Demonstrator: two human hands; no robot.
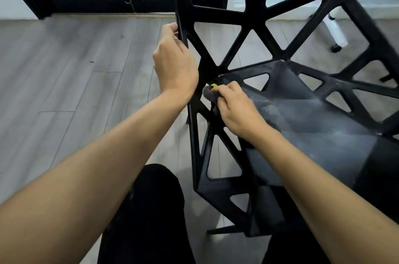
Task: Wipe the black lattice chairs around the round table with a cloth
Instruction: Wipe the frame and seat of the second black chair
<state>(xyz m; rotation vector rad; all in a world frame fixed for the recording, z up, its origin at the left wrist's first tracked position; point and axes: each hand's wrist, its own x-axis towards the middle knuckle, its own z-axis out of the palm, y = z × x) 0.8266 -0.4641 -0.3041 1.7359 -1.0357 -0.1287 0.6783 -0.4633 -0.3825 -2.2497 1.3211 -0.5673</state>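
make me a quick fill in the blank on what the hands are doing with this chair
1. The left hand grips the chair's ____ edge.
2. The right hand holds a grey ____ at the seat's back corner.
3. The seat looks ____, with pale smears.
4. The floor is grey ____ planking.

Missing words: backrest; cloth; dusty; wood

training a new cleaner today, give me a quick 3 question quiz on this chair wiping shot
1. True or false: the left hand grips the edge of the chair back.
2. Which hand holds the cloth? A) left B) right C) neither
3. Fill in: the cloth is pressed at the corner where the seat meets the ____.

Key: 1 true. 2 B, the right hand. 3 back; pale dusty smears show on the seat.
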